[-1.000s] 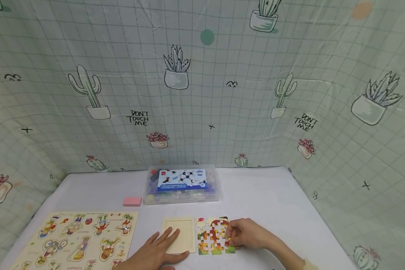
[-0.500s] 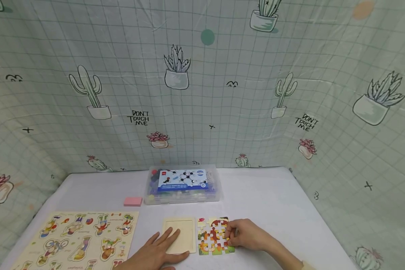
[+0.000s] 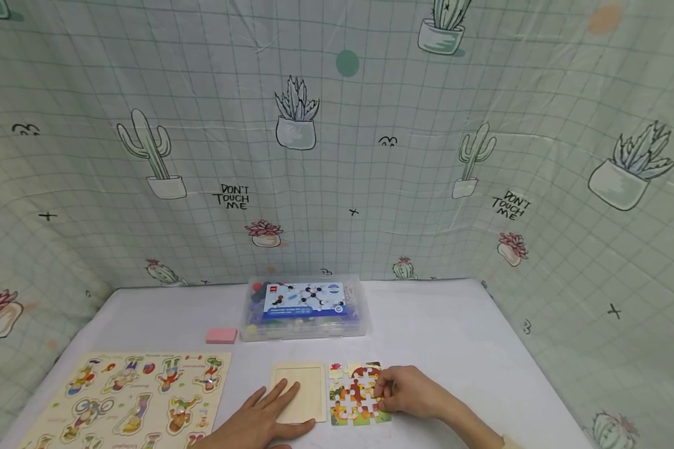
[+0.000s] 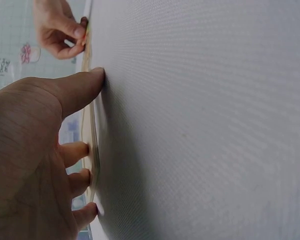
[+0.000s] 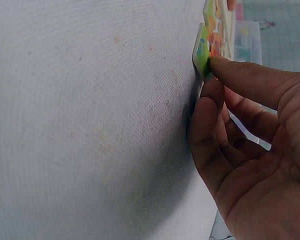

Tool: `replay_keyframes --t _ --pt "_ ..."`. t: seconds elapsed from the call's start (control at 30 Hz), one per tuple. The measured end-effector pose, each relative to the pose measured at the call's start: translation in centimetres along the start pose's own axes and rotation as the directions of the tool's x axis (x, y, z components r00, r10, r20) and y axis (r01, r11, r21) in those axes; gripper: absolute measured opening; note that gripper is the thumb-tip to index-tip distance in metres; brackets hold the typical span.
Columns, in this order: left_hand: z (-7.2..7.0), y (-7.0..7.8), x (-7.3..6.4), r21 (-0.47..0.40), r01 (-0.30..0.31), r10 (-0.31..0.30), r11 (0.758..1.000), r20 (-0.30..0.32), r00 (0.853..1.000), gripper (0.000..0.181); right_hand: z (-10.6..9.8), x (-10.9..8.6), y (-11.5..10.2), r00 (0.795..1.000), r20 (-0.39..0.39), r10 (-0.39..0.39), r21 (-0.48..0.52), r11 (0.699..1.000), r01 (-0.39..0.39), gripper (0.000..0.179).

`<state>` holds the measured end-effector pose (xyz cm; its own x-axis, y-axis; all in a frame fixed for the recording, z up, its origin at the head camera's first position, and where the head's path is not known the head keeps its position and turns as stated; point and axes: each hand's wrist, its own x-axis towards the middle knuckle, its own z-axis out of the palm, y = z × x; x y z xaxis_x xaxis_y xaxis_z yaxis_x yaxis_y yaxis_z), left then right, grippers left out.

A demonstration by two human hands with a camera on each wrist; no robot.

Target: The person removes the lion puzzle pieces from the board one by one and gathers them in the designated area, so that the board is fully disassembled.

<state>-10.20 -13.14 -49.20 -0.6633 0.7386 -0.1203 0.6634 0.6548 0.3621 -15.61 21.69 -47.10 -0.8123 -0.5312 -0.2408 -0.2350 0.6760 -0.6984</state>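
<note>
My left hand [image 3: 263,416] lies spread on a shallow pale wooden puzzle tray [image 3: 311,399]. Several fingers rest on the tray, and the thumb [image 4: 85,86] reaches to the tabletop along its near edge. Just right of the tray is a colourful jigsaw puzzle [image 3: 356,391], its pieces set out in rows with small gaps. At its right side my right hand [image 3: 414,391] has curled fingers and pinches a green-edged puzzle piece [image 5: 203,46] at the near right corner. The thumb touches the piece's top; the curled fingers partly hide its edge.
A clear plastic molecular model kit box [image 3: 303,330] stands behind the tray. Beside it lies a pink block [image 3: 221,336]. A wooden board with sports figures [image 3: 112,427] covers the left front of the white table [image 3: 438,330]. A printed cloth hangs behind.
My right hand has shifted slightly left, and the right-hand puzzle pieces now sit a little closer to the others. The left hand has stayed on the tray.
</note>
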Motion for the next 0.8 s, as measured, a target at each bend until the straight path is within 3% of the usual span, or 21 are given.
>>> replay_keyframes --t 0.33,0.57,0.8 --pt "-0.04 0.07 0.26 -0.005 0.025 -0.025 1.0 0.021 0.999 0.057 -0.06 0.01 0.22 1.0 -0.011 -0.008 -0.037 0.999 0.008 0.014" --pt "-0.25 0.13 0.37 0.069 0.003 -0.003 0.998 0.003 1.0 0.049 -0.07 0.16 0.42 1.0 -0.017 -0.008 -0.039 0.999 0.007 0.014" --pt "-0.76 0.16 0.44 0.132 -0.001 0.002 0.991 -0.012 1.0 0.046 -0.87 0.57 0.33 0.997 -0.074 -0.021 -0.034 0.999 0.018 0.008"
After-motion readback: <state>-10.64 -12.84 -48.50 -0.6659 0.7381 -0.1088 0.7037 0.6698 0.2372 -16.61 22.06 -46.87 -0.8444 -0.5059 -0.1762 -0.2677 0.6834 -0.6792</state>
